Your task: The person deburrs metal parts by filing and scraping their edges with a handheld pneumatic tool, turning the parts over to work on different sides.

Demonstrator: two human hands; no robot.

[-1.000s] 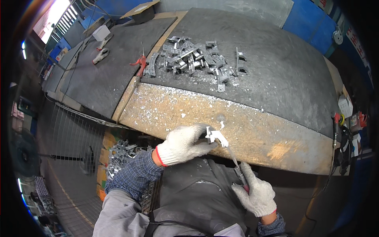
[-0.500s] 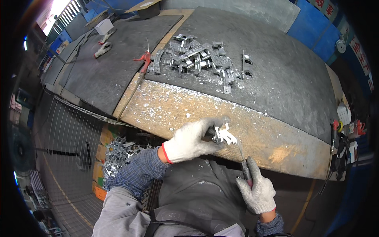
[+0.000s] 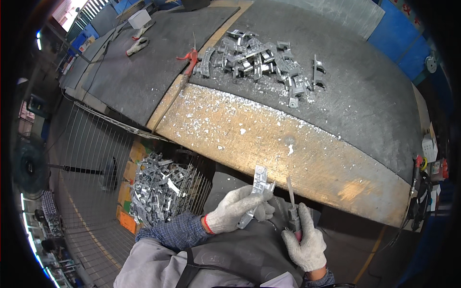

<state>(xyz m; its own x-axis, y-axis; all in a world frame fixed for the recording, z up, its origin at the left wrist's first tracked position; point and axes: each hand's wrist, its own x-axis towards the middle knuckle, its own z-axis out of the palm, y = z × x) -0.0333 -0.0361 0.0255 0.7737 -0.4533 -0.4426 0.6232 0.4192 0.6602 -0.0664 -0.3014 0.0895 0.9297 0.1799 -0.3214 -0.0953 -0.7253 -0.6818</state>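
My left hand (image 3: 231,211), in a white knit glove with a red cuff, is closed round a silvery cast metal bracket (image 3: 260,177). The bracket is tilted over my dark apron, just off the near edge of the workbench. Its middle is hidden by my fingers. My right hand (image 3: 307,247), gloved too, grips the dark and reddish handle of a file (image 3: 291,192). The narrow flat blade points up and away, a short gap to the right of the bracket. Similar metal brackets (image 3: 259,60) lie heaped on the black mat beyond.
Metal chips litter the bench's wooden front strip (image 3: 230,120). A red air blow gun (image 3: 191,60) with a hose lies left of the heap. Below left, a wire basket (image 3: 199,185) holds many brackets. Spare gloves (image 3: 138,46) and a white box (image 3: 139,19) sit far left.
My left hand has come down and nearer to me, turning the bracket more upright. The file's blade has parted from the bracket, and a white flake now lies on the wooden strip.
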